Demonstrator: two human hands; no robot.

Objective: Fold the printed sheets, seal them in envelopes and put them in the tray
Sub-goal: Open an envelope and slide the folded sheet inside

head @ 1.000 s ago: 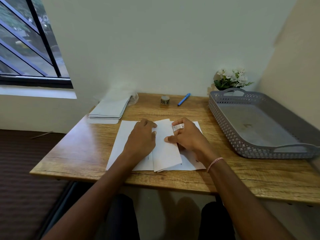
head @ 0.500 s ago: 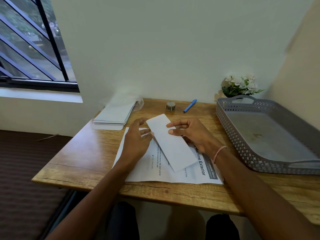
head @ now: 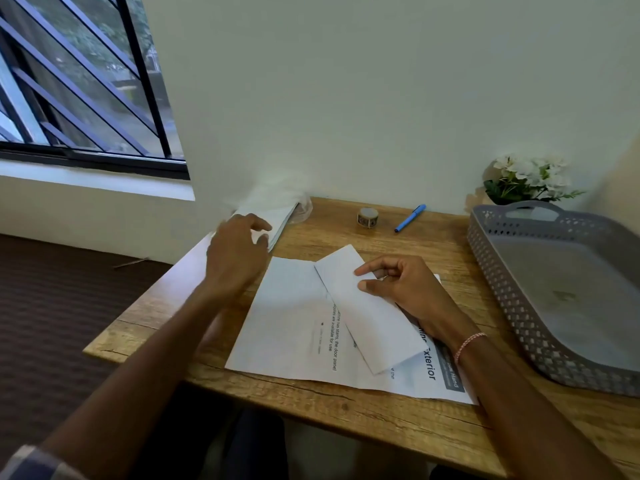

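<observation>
A folded white sheet (head: 363, 310) lies slanted on top of a stack of flat printed sheets (head: 294, 323) in the middle of the wooden table. My right hand (head: 401, 289) pinches the folded sheet near its far end between thumb and forefinger. My left hand (head: 235, 251) is out at the table's far left, over the stack of white envelopes (head: 277, 220), fingers loosely spread and holding nothing. The grey perforated tray (head: 512, 306) stands on the right with nothing in it.
A small roll of tape (head: 367, 217) and a blue pen (head: 410, 218) lie near the wall. A pot of white flowers (head: 526, 180) stands behind the tray. A window is at the left, and the table's left edge drops to a dark floor.
My left hand has left the folded sheet and moved up and left to the envelope stack. My right hand keeps hold of the folded sheet, which has turned slanted.
</observation>
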